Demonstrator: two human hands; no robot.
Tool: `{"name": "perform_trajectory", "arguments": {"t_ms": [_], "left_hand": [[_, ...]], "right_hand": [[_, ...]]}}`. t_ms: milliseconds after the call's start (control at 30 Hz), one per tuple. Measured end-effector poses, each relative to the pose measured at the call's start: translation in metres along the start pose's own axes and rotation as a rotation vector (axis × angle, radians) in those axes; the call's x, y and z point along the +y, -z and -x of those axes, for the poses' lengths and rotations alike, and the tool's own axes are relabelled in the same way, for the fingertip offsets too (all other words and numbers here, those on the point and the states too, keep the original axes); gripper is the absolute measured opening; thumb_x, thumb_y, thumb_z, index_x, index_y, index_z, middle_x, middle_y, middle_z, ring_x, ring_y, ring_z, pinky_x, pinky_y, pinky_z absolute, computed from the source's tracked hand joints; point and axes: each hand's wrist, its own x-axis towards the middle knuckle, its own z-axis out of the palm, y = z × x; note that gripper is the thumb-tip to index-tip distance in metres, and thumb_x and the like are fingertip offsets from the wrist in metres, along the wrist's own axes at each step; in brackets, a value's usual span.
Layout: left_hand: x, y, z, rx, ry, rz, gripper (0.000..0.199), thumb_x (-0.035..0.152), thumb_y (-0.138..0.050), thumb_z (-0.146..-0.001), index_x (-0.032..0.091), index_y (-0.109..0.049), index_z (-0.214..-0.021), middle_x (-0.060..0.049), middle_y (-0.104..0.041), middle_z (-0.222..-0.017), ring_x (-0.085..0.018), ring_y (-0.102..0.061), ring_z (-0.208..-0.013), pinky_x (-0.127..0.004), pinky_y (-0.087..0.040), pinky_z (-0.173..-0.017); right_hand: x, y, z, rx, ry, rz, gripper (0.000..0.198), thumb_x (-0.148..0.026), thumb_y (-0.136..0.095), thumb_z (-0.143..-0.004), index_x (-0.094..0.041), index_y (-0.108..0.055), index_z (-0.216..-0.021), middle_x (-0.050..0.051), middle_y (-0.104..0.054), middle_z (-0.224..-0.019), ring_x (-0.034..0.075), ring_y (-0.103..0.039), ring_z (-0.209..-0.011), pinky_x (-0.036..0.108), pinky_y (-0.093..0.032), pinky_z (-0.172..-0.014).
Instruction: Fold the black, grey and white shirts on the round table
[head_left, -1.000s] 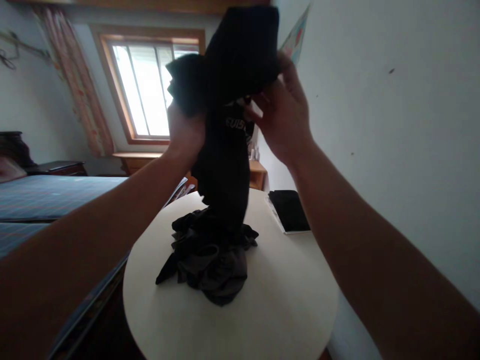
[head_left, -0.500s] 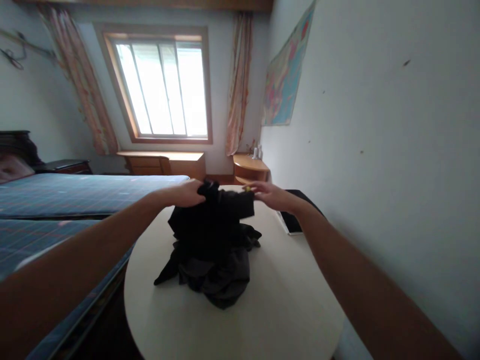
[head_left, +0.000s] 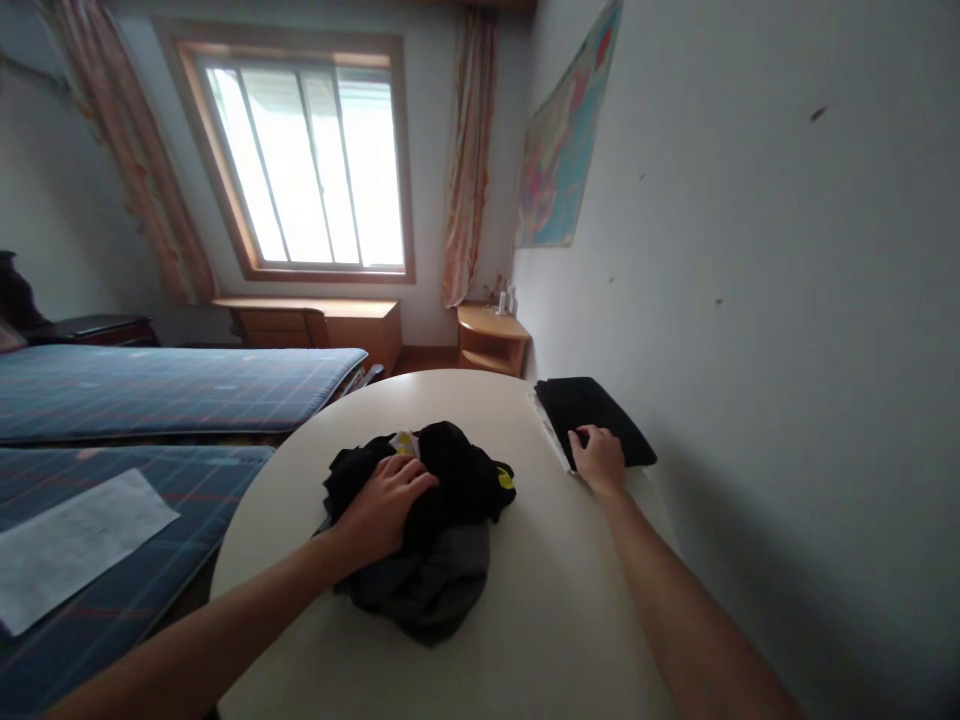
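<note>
Head camera view: I stand and watch someone at a round white desk point(head_left: 517, 630). Crumpled dark clothes point(head_left: 446, 545) lie on it, and I tell every place from them. The folded black cloth point(head_left: 600, 405) is to their right and a little farther from the person, with some desk top between. The right grip point(head_left: 600, 462) touches the near part of that cloth, so most of it lies past the fingertips, away from the person. Its long way seems to run away from the person, slanting a bit. The right hand is much nearer to it. The left grip point(head_left: 386, 505) rests on top of the crumpled clothes.

The right fingers are bent, with a small gap by the thumb. I cannot tell if they pinch any cloth. The left thumb is hidden, so I cannot tell if that hand holds tight. A white edge point(head_left: 551, 430) peeks out under the folded cloth, but I can't see what it is. The crumpled clothes are too dark to show their shapes.
</note>
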Motion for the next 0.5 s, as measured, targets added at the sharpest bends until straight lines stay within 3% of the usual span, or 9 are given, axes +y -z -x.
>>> {"name": "perform_trajectory", "arguments": {"t_ms": [100, 200, 300, 400, 500], "left_hand": [[-0.003, 0.001, 0.012, 0.067, 0.028, 0.036, 0.028, 0.034, -0.063, -0.071, 0.036, -0.071, -0.097, -0.005, -0.069, -0.108, -0.036, -0.059, -0.112, -0.049, -0.044, -0.101], [0.002, 0.019, 0.022, 0.157, 0.026, 0.131, 0.025, 0.042, -0.059, -0.073, 0.033, -0.07, -0.094, -0.006, -0.069, -0.106, -0.033, -0.062, -0.1, -0.047, -0.049, -0.091], [0.012, 0.039, 0.026, 0.131, -0.008, 0.221, 0.026, 0.047, -0.052, -0.077, 0.034, -0.069, -0.091, -0.002, -0.067, -0.122, -0.034, -0.059, -0.112, -0.045, -0.047, -0.096], [0.019, 0.051, 0.022, 0.071, 0.019, 0.225, 0.038, 0.045, -0.038, -0.091, 0.029, -0.067, -0.073, 0.001, -0.065, -0.129, -0.031, -0.056, -0.121, -0.043, -0.042, -0.104], [0.02, 0.057, 0.01, 0.09, 0.072, 0.151, 0.044, 0.045, -0.037, -0.096, 0.025, -0.065, -0.069, -0.004, -0.072, -0.113, -0.029, -0.059, -0.116, -0.043, -0.042, -0.105]], "right_hand": [[0.006, 0.0, -0.005, -0.034, -0.022, -0.102, 0.033, -0.036, -0.046, -0.097, -0.013, -0.067, -0.109, 0.019, -0.067, -0.113, 0.03, -0.061, -0.107, 0.036, -0.044, -0.089], [0.013, 0.011, -0.013, -0.11, -0.046, -0.165, 0.03, -0.039, -0.049, -0.095, -0.014, -0.066, -0.098, 0.015, -0.07, -0.092, 0.027, -0.066, -0.087, 0.033, -0.046, -0.077], [0.02, 0.025, -0.016, -0.137, -0.052, -0.197, 0.023, -0.039, -0.052, -0.093, -0.018, -0.062, -0.088, 0.008, -0.067, -0.073, 0.024, -0.063, -0.069, 0.031, -0.044, -0.065], [0.024, 0.042, -0.018, -0.07, -0.05, -0.235, 0.018, -0.036, -0.049, -0.093, -0.021, -0.057, -0.091, 0.007, -0.065, -0.076, 0.024, -0.062, -0.072, 0.032, -0.044, -0.067], [0.021, 0.068, -0.028, 0.039, -0.071, -0.273, 0.021, -0.038, -0.041, -0.095, -0.021, -0.052, -0.1, 0.01, -0.064, -0.087, 0.025, -0.063, -0.083, 0.033, -0.047, -0.071]]}}
